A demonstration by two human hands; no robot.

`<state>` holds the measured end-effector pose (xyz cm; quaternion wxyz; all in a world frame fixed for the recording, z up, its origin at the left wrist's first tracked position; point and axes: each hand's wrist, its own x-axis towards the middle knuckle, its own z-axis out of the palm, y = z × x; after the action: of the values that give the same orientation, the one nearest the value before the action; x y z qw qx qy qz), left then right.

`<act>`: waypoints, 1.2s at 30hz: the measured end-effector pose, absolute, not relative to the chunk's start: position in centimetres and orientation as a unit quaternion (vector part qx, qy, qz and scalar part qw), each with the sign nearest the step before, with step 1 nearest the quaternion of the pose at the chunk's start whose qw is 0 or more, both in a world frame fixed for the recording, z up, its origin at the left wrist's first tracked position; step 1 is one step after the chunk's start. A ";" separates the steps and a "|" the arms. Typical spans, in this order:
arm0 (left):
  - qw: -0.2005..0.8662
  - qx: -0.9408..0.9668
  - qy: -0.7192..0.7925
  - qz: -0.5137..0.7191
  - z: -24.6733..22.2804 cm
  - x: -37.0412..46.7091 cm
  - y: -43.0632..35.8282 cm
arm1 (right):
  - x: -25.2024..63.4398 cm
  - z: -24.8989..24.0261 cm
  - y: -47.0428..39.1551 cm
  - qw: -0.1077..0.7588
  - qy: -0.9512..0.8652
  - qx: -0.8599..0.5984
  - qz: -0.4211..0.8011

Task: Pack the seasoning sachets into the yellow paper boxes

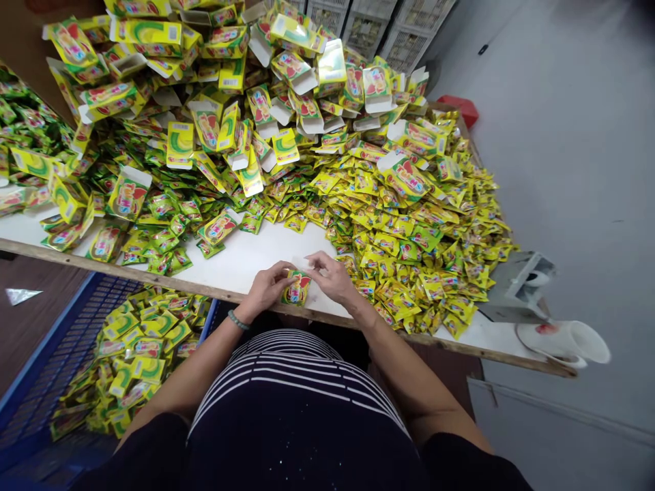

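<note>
A small yellow-green carton (295, 289) with a red picture stands at the front edge of the white table, its white flap raised. My left hand (269, 285) is closed on the carton's left side. The fingers of my right hand (328, 275) pinch the white flap at the top. Small yellow packets (399, 252) lie heaped to the right of my hands, and green packets (164, 239) lie to the left. Behind them is a big pile of printed cartons (148, 34) with open flaps.
Below the table edge at the left, a blue crate (56, 341) holds many filled-looking cartons (148, 348). A grey metal device (519, 286) and a white cup-like container (568, 341) are at the table's right end. White crates (414, 31) and a red object (459, 108) appear behind.
</note>
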<state>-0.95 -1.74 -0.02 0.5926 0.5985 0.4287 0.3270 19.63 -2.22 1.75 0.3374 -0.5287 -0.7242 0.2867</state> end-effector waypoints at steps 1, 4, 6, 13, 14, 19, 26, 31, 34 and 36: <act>0.603 0.589 0.426 0.328 -0.1 -0.8 -1.7 | 19.6 1.9 -2.2 0.333 -0.719 -0.538 0.288; 0.648 0.534 0.416 0.348 -0.1 -0.8 -1.7 | 19.1 2.3 -2.5 0.320 -0.735 -0.530 0.278; 0.666 0.507 0.414 0.357 -0.1 -0.9 -1.8 | 18.7 2.6 -2.7 0.318 -0.746 -0.509 0.288; 0.674 0.480 0.434 0.357 0.0 -0.8 -1.8 | 18.0 3.3 -2.5 0.300 -0.720 -0.566 0.267; 0.674 0.482 0.434 0.354 -0.1 -0.9 -1.8 | 18.1 3.3 -2.1 0.303 -0.700 -0.576 0.293; 0.670 0.498 0.421 0.355 -0.6 -1.0 -1.8 | 19.1 3.7 0.0 0.248 -0.658 -0.567 0.428; 0.664 0.507 0.413 0.363 -0.5 -1.1 -2.0 | 19.2 3.8 -1.6 0.248 -0.789 -0.481 0.293; 0.655 0.524 0.412 0.357 -0.5 -1.4 -2.0 | 17.1 0.9 -5.1 0.312 -0.774 -0.526 0.161; 0.627 0.574 0.411 0.328 -0.6 -0.9 -1.8 | 15.6 -0.4 -6.3 0.363 -0.747 -0.544 0.119; 0.592 0.612 0.420 0.315 -0.3 -0.5 -1.6 | 15.1 -0.5 -6.4 0.379 -0.748 -0.529 0.130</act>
<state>-0.51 -1.63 -0.32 0.5916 0.6118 0.4198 0.3154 15.06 -6.42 -0.55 0.3787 -0.5290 -0.7483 0.1297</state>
